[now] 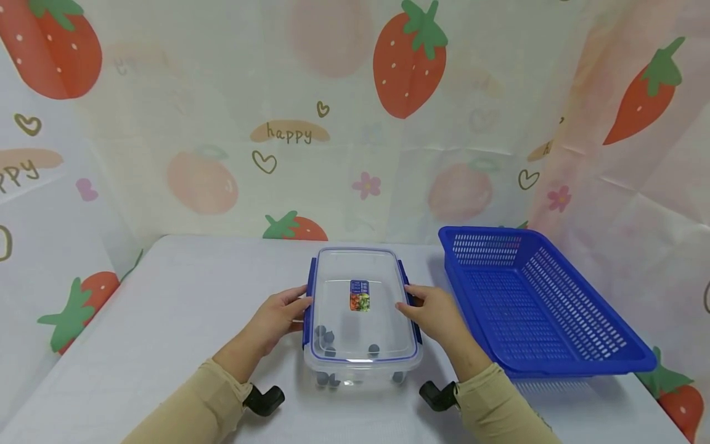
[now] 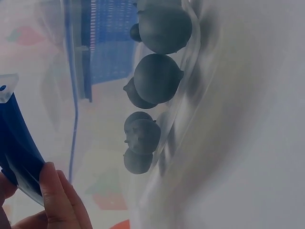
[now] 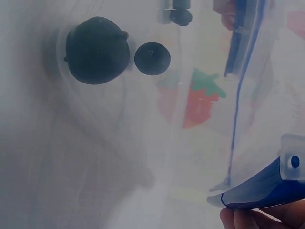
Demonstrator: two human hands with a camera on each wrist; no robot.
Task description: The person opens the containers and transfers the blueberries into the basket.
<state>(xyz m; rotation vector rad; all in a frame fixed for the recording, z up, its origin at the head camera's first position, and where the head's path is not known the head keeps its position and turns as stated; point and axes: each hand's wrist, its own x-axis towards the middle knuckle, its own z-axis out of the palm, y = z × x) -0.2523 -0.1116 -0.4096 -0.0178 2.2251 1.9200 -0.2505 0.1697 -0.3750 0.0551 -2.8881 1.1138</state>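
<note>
While left hand [image 1: 280,317] pinches left latch [image 2: 21,148], right hand [image 1: 436,311] grips right latch [image 3: 262,186], both blue. Clear lidded box [image 1: 363,330] stands on table [image 1: 211,277], between left edge and blue basket [image 1: 516,308] by right edge. Dark balls [image 1: 330,337] inside, several toward box's near left corner.

Strawberry-print sheeting [image 1: 344,142] encloses this white table [image 1: 211,290] on three sides, booth-like.
</note>
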